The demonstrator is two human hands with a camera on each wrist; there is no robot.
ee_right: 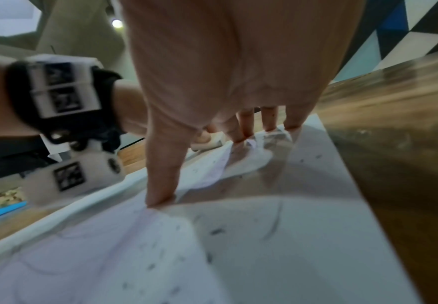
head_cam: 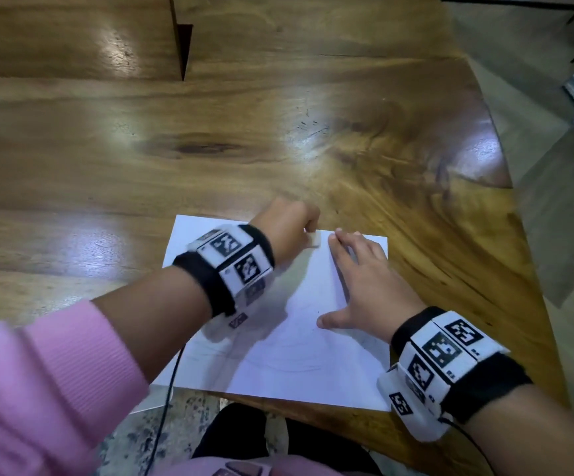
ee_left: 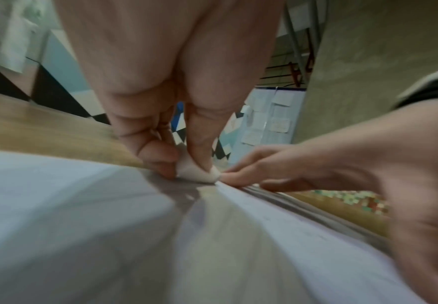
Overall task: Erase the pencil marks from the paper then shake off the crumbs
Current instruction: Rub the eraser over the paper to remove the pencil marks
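Your pink ribbed sleeve (head_cam: 48,383) sits closest, and beyond it your left hand (head_cam: 287,223) pinches a small white rubber eraser (head_cam: 314,239) against the far edge of the flat white paper sheet (head_cam: 278,355). Your right hand (head_cam: 364,286) lies flat on that sheet, fingers (ee_right: 243,125) straight, tips just beside the eraser, grey crumbs (ee_right: 216,231) strewn over the paper on the glossy wooden table (head_cam: 244,132).

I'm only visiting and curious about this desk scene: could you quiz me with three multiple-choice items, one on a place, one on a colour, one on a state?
1. Where is the eraser?
A. near the paper's far edge
B. on the floor
C. off the sheet, on bare table

2. What colour is the sleeve?
A. green
B. pink
C. black

3. How is the right hand?
A. a fist
B. lifted clear
C. flat on the paper

Answers: 1 A, the left hand pinches it there; 2 B, pink knit; 3 C, its straight fingers press the sheet.
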